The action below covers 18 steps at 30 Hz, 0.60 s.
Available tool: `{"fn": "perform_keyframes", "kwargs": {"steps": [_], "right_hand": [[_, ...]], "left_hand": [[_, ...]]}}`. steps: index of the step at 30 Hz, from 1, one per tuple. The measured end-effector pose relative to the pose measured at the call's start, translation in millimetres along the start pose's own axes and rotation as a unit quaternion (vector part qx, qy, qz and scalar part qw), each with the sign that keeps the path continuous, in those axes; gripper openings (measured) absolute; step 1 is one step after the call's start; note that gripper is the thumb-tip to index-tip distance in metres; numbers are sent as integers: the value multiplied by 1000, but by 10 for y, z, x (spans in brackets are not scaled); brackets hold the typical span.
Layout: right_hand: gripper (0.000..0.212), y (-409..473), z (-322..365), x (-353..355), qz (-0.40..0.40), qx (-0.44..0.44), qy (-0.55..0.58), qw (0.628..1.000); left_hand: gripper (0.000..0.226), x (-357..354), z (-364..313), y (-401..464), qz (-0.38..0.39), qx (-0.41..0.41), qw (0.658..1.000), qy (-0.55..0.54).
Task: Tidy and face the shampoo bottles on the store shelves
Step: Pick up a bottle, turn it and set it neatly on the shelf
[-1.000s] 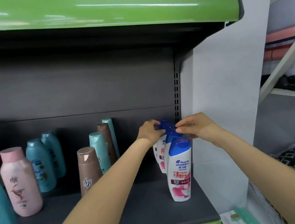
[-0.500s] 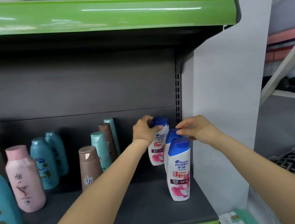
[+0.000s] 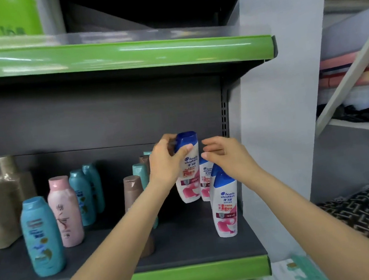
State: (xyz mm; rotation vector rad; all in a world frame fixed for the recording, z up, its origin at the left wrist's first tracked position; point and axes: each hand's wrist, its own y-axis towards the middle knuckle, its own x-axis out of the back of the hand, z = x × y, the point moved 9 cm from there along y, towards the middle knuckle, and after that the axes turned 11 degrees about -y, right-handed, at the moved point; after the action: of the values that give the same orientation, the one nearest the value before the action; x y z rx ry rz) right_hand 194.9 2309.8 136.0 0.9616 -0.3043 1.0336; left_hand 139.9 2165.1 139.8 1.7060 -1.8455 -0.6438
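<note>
Facing the lifted shampoo bottle in the right-hand row

On the dark shelf point(image 3: 193, 245) with its green lip, we hold one white, blue-capped bottle point(image 3: 189, 170) raised clear of the shelf floor and tilted, label toward us; our left hand point(image 3: 166, 163) has its fingers and thumb curled around the upper body just under the cap. Our right hand point(image 3: 222, 155) hovers just beside it with fingers loosely bent, gripping nothing. To finish well, we judge it best to set the bottle down upright behind the front bottle point(image 3: 224, 203), in line with the middle bottle point(image 3: 205, 179), label square to the aisle, steadying the neighbours so none tips.
</note>
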Motion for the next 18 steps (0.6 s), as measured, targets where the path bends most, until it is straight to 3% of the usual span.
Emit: {"fn": "perform_keyframes", "kwargs": {"steps": [7, 13, 18], "right_hand": [[31, -621, 493, -270, 42, -26, 74, 996], [18, -1192, 780, -389, -4, -98, 215, 972], [17, -1507, 847, -363, -84, -163, 301, 936]], "left_hand": [[21, 425, -243, -473, 107, 69, 979, -161], [30, 789, -370, -883, 161, 75, 969, -170], [42, 822, -201, -1395, 281, 131, 944, -113]]}}
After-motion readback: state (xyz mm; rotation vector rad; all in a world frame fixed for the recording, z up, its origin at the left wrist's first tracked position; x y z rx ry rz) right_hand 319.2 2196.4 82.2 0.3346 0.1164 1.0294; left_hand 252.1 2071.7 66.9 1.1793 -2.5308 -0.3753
